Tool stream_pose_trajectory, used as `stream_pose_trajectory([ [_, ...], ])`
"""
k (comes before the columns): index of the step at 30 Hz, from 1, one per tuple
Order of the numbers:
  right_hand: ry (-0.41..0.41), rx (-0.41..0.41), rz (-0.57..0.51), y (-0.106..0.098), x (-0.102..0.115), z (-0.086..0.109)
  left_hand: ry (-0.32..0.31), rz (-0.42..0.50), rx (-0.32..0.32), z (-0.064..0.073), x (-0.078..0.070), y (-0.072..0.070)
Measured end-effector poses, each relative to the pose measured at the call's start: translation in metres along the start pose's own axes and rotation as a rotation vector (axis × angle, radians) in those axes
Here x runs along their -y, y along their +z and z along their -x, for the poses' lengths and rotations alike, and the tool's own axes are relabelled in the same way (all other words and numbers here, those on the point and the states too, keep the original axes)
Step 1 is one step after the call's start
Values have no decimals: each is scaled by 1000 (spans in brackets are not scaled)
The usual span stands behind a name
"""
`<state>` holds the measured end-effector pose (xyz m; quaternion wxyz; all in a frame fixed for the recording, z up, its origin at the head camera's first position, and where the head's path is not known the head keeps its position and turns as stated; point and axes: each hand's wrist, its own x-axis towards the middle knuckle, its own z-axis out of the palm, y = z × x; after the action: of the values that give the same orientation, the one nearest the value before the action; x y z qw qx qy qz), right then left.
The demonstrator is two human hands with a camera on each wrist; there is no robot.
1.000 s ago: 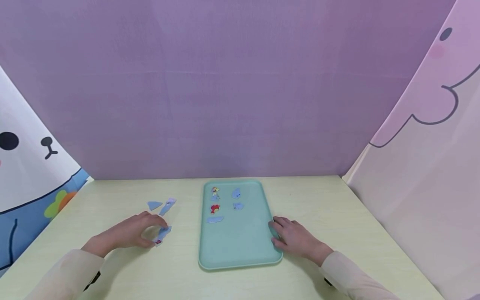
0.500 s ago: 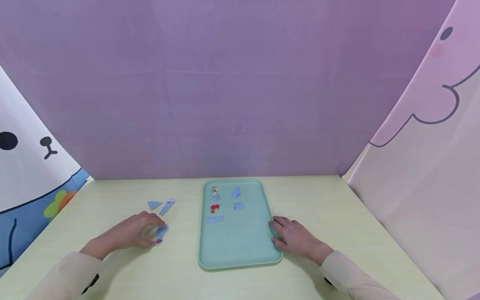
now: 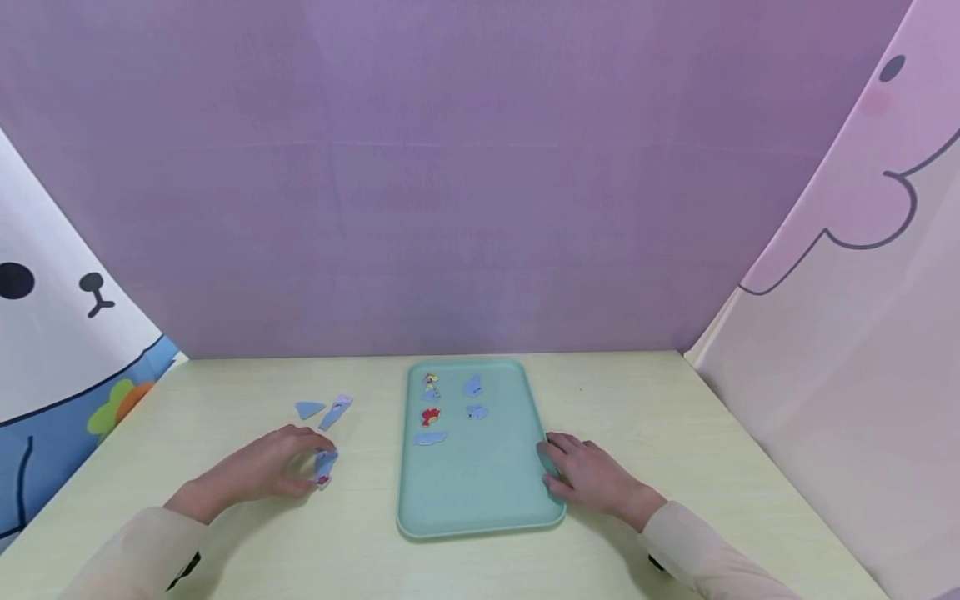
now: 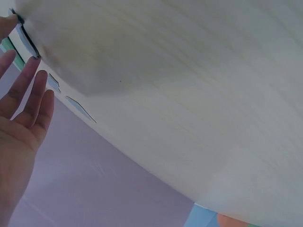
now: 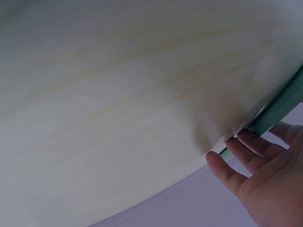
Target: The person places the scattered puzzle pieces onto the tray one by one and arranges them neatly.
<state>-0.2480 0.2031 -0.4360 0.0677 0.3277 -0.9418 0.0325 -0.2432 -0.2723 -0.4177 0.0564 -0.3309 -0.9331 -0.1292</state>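
On the left of the table, a blue puzzle piece (image 3: 325, 468) with a small red patch is held at its ends between the thumb and fingertips of my left hand (image 3: 258, 468). In the left wrist view the same puzzle piece (image 4: 27, 40) appears edge-on between thumb and fingers. My right hand (image 3: 596, 477) rests against the right rim of a mint-green tray (image 3: 480, 492), its fingers loosely bent. From the right wrist view, the fingers (image 5: 227, 172) touch or lie close beside the tray's side wall (image 5: 279, 111).
Behind my left hand lie a triangular blue piece (image 3: 308, 410) and a long blue-and-lilac piece (image 3: 335, 412). Several pieces sit in the tray's far half, among them a red one (image 3: 430, 417) and a flat blue one (image 3: 430, 438). A purple curtain (image 3: 435, 183) borders the table's back edge.
The puzzle piece at my left hand shifted slightly left and turned a little more upright, then moved slightly right with the hand. My right hand and the tray stay still.
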Motion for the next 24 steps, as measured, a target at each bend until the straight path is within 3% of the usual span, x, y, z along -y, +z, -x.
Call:
stream_pose_trajectory([
  [24, -24, -6, -7, -6, 2, 0, 88, -135, -139, -18, -23, 5],
])
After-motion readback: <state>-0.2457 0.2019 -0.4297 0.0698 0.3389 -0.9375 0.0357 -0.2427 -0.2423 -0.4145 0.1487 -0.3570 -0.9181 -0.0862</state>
